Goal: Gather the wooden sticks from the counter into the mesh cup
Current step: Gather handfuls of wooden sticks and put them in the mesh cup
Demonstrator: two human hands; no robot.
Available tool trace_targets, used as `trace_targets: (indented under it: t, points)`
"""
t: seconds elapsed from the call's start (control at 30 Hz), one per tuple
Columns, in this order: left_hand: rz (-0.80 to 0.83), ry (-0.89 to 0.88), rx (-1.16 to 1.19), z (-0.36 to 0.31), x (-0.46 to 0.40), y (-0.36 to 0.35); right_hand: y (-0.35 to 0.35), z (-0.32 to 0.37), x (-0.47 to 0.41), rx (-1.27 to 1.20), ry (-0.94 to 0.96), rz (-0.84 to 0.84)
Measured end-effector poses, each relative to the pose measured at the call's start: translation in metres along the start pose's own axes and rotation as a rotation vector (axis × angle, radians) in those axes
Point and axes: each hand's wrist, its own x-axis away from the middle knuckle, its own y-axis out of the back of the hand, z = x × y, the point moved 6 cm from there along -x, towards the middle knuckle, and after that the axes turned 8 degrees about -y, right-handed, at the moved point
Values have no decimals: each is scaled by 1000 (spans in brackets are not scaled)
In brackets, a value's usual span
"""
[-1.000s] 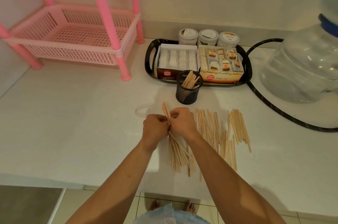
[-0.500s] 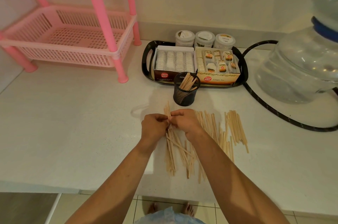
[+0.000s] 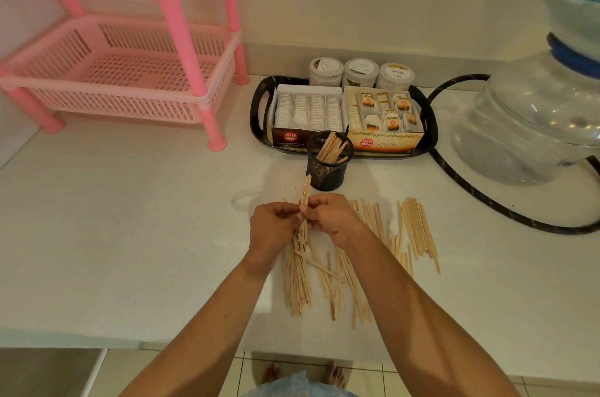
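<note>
A black mesh cup (image 3: 328,175) stands on the white counter in front of a tray, with several wooden sticks leaning inside it. Just before the cup, my left hand (image 3: 272,225) and my right hand (image 3: 331,218) meet and pinch a small bundle of sticks (image 3: 305,195) between them, its upper end pointing toward the cup's left side. Many loose wooden sticks (image 3: 324,273) lie spread on the counter under and to the right of my hands, with another group (image 3: 415,228) farther right.
A black tray (image 3: 259,111) behind the cup holds two tea-bag boxes and three lidded jars. A pink plastic rack (image 3: 130,85) stands at the back left. A large water bottle (image 3: 532,124) and a black cable (image 3: 470,192) are at the right. The counter edge runs near my forearms.
The bundle between my hands has tightened and stands more upright, with its tip nearer the mesh cup. Both hands stayed almost in place.
</note>
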Motion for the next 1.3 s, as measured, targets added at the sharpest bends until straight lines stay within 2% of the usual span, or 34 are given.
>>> trace_targets:
  t: [0.3,0.43,0.63,0.9,1.0,1.13,1.23,1.3]
  points:
    - [-35,-116,-14,-13,4,1,2,5,7,-9,87,67]
    - [-75,-176,-103,-18,4,2,6,9,11,46,129,95]
    - [-30,-236,-91,-27,1,2,11,17,17,27,184,159]
    - [-6,-310,-134,-35,-5,0,15,21,27,-88,284,37]
    - [-63,-349,-119,-34,-9,6,18,22,30,-143,301,5]
    - [-222,-404,-357,-20,-16,22,31,30,34,-236,329,-71]
    - [-145,-372,-548,4,-24,25,45,44,38,-304,361,-100]
    - [-85,-430,-715,16,-25,23,55,58,40,-337,400,-116]
